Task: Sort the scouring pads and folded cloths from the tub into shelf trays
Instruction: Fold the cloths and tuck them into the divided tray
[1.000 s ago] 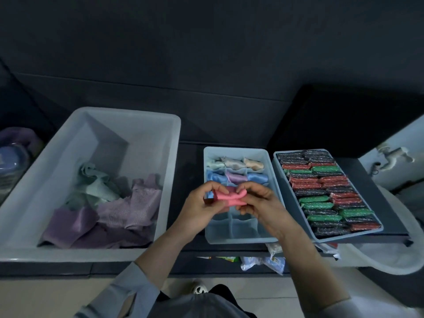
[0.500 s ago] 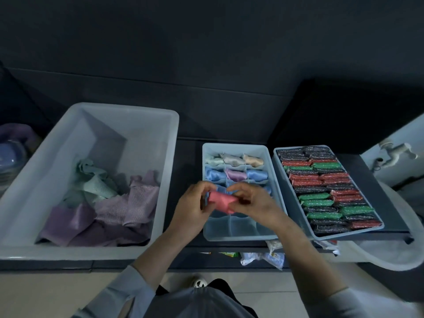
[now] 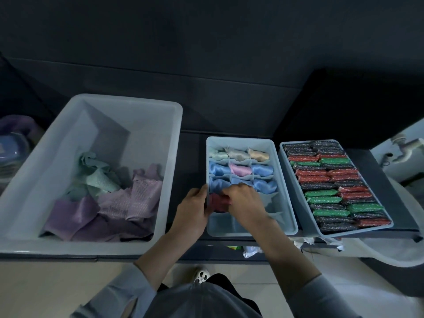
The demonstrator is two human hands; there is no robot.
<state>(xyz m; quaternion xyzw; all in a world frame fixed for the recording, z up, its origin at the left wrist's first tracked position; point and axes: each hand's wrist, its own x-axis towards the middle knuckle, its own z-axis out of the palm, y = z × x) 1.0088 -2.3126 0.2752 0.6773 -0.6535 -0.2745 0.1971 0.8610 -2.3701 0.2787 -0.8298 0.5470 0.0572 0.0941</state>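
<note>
Tucking 1 red cloth [image 3: 218, 202], 2 hands

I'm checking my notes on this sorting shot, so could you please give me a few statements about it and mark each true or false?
1. The red cloth is in a left-column compartment of the divided tray. True.
2. The tub is empty. False: purple and green cloths still lie in it.
3. Both hands are at the red cloth, the left hand at the tray's left wall and the right hand over the tray. True.
4. The pad tray sits left of the tub. False: it is at the far right, beside the divided tray.
5. The divided tray's nearest row is full. False: it looks empty.
</note>
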